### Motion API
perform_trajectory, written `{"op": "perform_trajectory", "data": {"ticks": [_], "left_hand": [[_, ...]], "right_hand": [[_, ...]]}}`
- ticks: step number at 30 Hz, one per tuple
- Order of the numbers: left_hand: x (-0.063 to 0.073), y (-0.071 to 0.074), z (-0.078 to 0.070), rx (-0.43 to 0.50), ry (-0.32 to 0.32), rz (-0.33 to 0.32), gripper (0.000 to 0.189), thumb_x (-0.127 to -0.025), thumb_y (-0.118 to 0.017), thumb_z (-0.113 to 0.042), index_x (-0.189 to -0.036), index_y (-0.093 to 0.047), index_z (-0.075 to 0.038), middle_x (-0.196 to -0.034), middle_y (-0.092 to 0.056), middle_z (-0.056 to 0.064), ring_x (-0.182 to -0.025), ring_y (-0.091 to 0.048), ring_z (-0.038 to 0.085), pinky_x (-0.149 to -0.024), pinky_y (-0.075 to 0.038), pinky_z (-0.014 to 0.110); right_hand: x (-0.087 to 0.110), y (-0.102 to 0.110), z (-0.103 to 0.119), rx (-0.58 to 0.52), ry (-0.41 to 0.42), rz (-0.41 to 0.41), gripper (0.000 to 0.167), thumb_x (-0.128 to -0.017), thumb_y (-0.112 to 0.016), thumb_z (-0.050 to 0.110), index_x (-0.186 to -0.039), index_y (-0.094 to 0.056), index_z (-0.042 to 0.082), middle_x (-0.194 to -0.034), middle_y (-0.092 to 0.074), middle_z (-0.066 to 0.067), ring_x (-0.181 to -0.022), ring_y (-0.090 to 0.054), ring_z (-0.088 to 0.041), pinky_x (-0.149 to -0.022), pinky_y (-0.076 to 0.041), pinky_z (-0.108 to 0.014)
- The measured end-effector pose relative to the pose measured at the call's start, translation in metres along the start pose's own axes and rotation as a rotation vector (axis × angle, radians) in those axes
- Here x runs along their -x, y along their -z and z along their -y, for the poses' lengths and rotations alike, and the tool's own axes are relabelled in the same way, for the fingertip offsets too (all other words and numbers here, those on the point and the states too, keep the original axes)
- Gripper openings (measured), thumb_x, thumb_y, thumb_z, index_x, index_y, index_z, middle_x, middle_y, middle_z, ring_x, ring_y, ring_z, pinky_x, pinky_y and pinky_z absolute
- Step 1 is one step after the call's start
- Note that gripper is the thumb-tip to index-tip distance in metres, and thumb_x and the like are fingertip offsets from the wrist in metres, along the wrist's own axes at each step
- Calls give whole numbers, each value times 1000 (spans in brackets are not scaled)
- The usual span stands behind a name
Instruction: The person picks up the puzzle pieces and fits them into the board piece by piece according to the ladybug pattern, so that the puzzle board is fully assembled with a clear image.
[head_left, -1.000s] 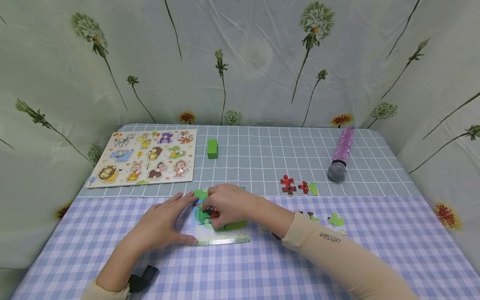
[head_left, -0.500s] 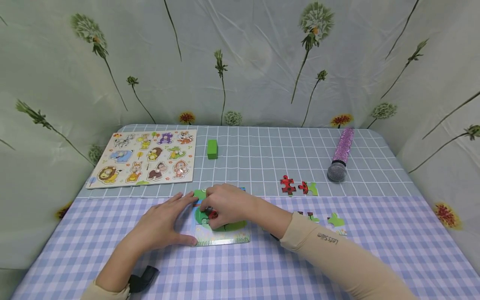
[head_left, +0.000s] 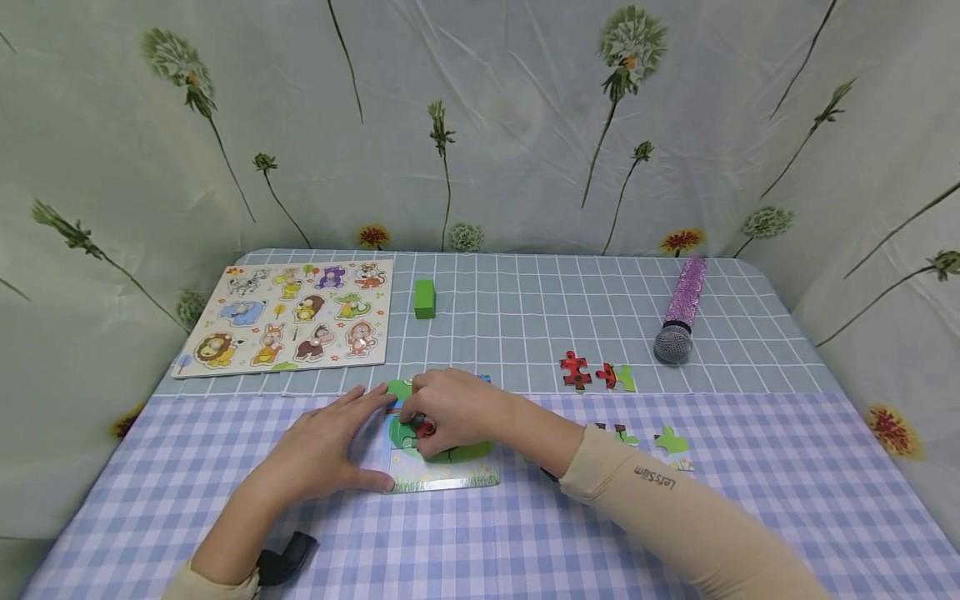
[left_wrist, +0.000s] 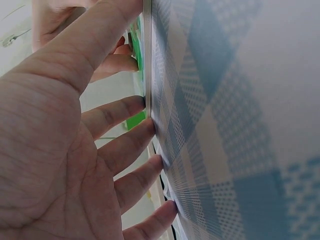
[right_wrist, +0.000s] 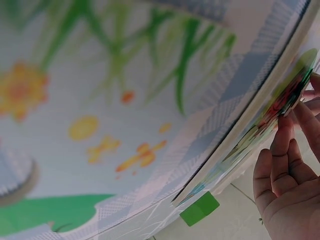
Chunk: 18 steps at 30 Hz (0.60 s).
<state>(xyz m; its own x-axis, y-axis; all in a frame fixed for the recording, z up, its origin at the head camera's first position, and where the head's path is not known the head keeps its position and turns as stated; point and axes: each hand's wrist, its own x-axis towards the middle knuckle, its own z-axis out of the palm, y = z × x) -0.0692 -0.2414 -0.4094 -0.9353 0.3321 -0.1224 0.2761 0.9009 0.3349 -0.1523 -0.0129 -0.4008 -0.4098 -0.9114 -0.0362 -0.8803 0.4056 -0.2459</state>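
- Since 1.0 s ago: right hand (head_left: 453,408) has slid slightly toward left hand (head_left: 322,450). Left hand and board (head_left: 442,477) unmoved.
- Board lies flat between the hands: left hand along its left edge, right hand over its middle.
- Left hand: fingers spread, thumb tip at the board's near left corner.
- Right hand: thumb and fingertips pinch red-dark piece (head_left: 425,427) at the board's face; can't tell if it's seated.
- Red piece (head_left: 576,372) and two-tone piece (head_left: 617,377): beyond right hand, to its right. Green piece (head_left: 671,440): right of right hand, past the forearm.
- Green block (head_left: 424,299) beyond right hand; animal board (head_left: 380,329) beyond left hand.
- Left wrist view adds left palm and index tip against the board's edge; head view has only the back of that hand.
- Right wrist view adds the pinch from the side, mostly covered in head view, plus a flowered piece (right_wrist: 100,162), close and blurred.
- Mic (head_left: 686,300), well right of right hand: head view only.
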Motion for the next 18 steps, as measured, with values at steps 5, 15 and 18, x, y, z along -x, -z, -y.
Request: {"op": "perform_trajectory", "data": {"ticks": [5,15,18], "left_hand": [[0,0,-1,2,-1,-1,113,-67,-91,-72,-161,-51,-24,-168,-50,5,-154,-46,44,-108,-45,77],[0,0,-1,-1,-8,-9,112,-67,-91,-73,-160,-51,-25,-168,-50,4,-154,-46,44,-108,-45,77],[0,0,-1,-2,-14,-9,112,-68,-91,-73,-160,-51,-24,-168,-50,4,-154,-47,44,-107,-45,77]], "right_hand": [[0,1,0,-13,-4,5,34,-86,-80,25,-119,-83,19,-99,-70,4,-81,-52,-6,-68,-41,-17],[0,0,1,-28,0,13,32,-88,-81,24,-120,-83,16,-100,-71,2,-82,-53,-7,-71,-45,-19],[0,0,0,-36,2,14,32,-89,-81,24,-120,-82,16,-101,-71,1,-83,-54,-7,-72,-46,-19]]}}
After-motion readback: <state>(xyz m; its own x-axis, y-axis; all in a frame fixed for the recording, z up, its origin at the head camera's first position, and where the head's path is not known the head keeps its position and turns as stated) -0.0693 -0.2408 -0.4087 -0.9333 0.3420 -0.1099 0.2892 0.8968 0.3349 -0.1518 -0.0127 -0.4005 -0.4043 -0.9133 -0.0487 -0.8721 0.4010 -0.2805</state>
